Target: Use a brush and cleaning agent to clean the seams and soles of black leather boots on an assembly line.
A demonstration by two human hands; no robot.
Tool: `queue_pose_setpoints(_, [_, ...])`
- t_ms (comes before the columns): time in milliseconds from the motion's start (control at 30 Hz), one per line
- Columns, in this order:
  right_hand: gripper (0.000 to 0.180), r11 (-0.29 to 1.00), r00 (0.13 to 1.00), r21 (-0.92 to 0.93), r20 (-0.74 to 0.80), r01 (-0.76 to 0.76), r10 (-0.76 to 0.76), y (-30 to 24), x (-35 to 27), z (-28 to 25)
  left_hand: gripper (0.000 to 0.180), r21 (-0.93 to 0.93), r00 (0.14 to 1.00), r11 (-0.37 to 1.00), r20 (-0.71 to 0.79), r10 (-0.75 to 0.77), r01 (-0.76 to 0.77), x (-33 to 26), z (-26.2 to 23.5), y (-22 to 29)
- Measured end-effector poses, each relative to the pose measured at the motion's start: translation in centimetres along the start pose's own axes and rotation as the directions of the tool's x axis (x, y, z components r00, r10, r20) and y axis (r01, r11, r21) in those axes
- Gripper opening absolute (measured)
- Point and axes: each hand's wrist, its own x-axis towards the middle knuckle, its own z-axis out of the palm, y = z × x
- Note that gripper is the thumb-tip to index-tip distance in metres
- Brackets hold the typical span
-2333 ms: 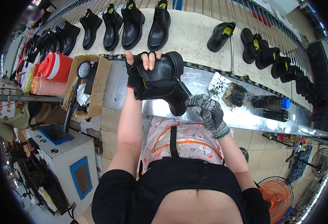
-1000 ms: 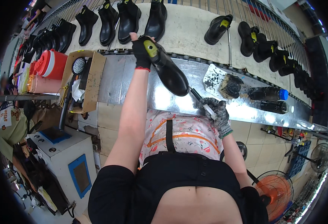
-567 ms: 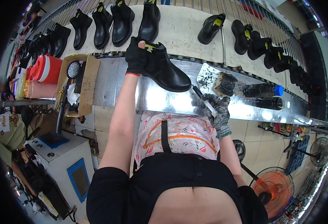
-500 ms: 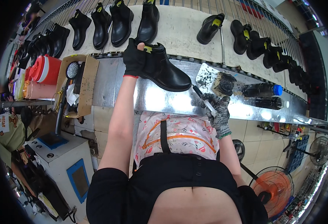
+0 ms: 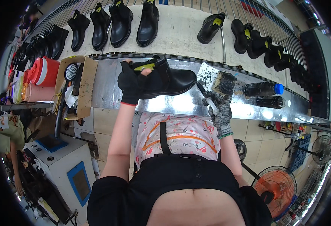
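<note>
My left hand (image 5: 129,84), in a black glove with bare fingertips, is closed around the shaft of a black ankle boot (image 5: 173,81). The boot is held over the metal bench, its toe to the right and yellow-green lining showing at its opening. My right hand (image 5: 221,111), in a stained grey knit glove, grips a slim pen-like tool (image 5: 211,103) with a white body and a dark end, which points toward the boot's toe. Just beyond those fingers is a black-stained sponge block (image 5: 225,83); whether they also grip it cannot be told. Under it lies a black-smeared white sheet (image 5: 207,73).
Two dark bottles, one blue-capped (image 5: 263,89) and one white-capped (image 5: 271,102), lie on the metal bench (image 5: 107,92). Boots line the conveyor (image 5: 180,28) beyond. At left are a cardboard box (image 5: 86,86) of tools and a red jug (image 5: 46,71). An orange fan (image 5: 274,190) stands lower right.
The boot has come down and turned more level, its toe swinging up and right. My left hand has lowered with it. The right hand has shifted slightly, and the sponge is tilted more.
</note>
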Motion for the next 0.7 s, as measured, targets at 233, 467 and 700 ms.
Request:
queue_pose_setpoints(233, [0.067, 0.975, 0.996, -0.205, 0.016, 0.087, -0.085, -0.2, -0.1, 0.1, 0.075, -0.020, 0.999, 0.999, 0.042, -0.029, 0.030, -3.1, -2.1, 3.3])
queue_pose_setpoints(467, [0.069, 0.951, 0.972, -0.199, 0.050, 0.237, -0.231, -0.3, -0.7, 0.4, 0.075, -0.036, 0.985, 0.991, 0.120, -0.122, 0.127, -5.5, -3.2, 5.7])
queue_pose_setpoints(700, [0.038, 0.962, 0.960, -0.115, 0.164, 0.248, -0.228, -0.9, -1.5, 0.4, 0.082, -0.367, 0.901, 0.850, 0.356, -0.247, 0.378, -6.7, -4.0, 7.8])
